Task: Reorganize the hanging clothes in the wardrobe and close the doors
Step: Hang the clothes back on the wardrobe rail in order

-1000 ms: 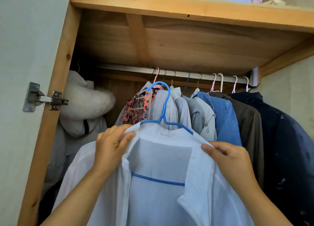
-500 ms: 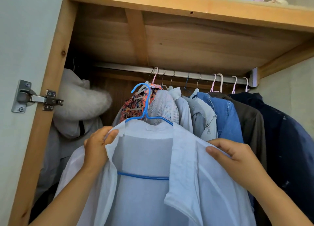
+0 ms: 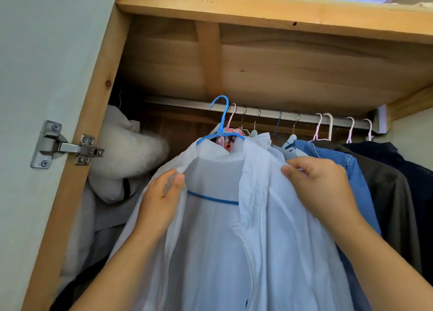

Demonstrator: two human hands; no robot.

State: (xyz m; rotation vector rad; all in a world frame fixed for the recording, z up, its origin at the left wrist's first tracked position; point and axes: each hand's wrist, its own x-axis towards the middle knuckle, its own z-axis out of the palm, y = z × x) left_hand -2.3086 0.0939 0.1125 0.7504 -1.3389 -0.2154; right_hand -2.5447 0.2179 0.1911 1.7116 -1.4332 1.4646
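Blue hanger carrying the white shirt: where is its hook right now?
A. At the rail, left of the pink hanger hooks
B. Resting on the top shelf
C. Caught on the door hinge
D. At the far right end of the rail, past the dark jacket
A. The blue hanger has its hook up at the rail, left of the nearest pink hanger, while the left hand and right hand hold the white shirt.
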